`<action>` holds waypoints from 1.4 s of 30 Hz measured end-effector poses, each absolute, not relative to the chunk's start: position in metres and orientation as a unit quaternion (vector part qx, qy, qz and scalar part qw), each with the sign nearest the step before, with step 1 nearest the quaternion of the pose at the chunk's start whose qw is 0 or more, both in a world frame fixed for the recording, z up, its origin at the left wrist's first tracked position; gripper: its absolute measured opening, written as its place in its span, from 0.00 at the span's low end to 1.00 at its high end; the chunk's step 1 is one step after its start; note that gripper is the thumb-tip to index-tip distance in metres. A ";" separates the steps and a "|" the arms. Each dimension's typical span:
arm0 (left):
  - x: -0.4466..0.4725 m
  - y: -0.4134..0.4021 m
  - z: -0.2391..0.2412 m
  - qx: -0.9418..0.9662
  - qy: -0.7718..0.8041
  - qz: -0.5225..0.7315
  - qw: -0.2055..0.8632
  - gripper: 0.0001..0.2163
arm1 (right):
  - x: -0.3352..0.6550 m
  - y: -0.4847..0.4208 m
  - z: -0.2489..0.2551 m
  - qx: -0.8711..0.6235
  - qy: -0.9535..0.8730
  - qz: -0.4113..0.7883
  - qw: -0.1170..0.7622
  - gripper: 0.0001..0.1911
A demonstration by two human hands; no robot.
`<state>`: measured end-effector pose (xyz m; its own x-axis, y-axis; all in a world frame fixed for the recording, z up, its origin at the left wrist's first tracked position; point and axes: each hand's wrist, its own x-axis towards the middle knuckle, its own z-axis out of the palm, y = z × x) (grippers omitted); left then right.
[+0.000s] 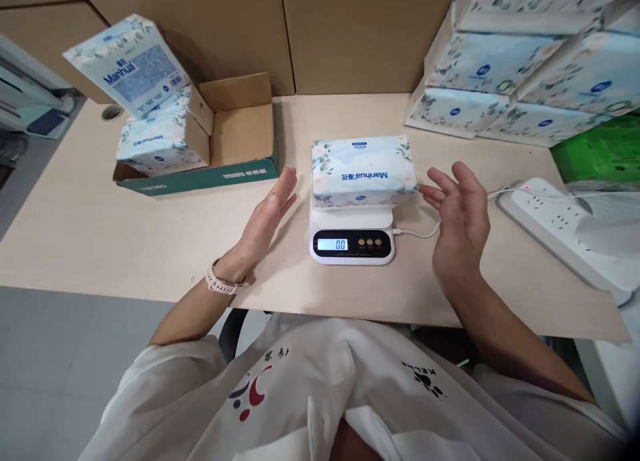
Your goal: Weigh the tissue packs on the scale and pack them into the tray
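A floral pack of tissues [363,171] rests on the white digital scale [352,218] in front of me, its printed name upside down to my view. The scale's lit display reads 0.0. To the left of the pack, my left hand [270,214] is held with fingers stretched out, apart from it and holding nothing. On the other side, my right hand [459,214] has its fingers spread and slightly curled, with fingertips close to the pack's right corner; whether they touch it I cannot tell.
At the left, a green cardboard box [200,179] holds tissue packs [160,137], one tilted on top. More packs [495,64] are stacked at the back right. A power strip [560,227], a white cable [420,235] and a green basket [600,147] lie to the right.
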<state>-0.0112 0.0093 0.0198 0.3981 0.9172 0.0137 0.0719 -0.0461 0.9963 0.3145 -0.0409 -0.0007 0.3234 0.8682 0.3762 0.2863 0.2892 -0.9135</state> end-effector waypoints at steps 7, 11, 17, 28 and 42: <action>-0.011 0.008 0.020 0.614 0.363 0.384 0.586 0.35 | 0.313 -0.046 0.004 -0.516 -0.545 0.247 0.613 0.23; -0.010 0.007 0.023 0.614 0.376 0.372 0.586 0.37 | 0.313 -0.048 0.008 -0.526 -0.540 0.236 0.613 0.21; -0.010 0.005 0.023 0.612 0.376 0.376 0.586 0.37 | 0.314 -0.049 0.011 -0.523 -0.535 0.239 0.619 0.20; -0.018 0.009 0.007 0.629 0.319 0.394 0.590 0.34 | 0.314 -0.048 0.009 -0.519 -0.525 0.243 0.629 0.19; -0.015 0.008 0.015 0.607 0.351 0.410 0.583 0.34 | 0.313 -0.047 0.010 -0.503 -0.533 0.247 0.634 0.19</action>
<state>-0.0147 0.0083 0.0154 0.4175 0.9044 0.0882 -0.0526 -0.0728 0.9960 0.3128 -0.0475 0.0100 0.3092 0.8498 0.4269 0.2228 0.3717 -0.9012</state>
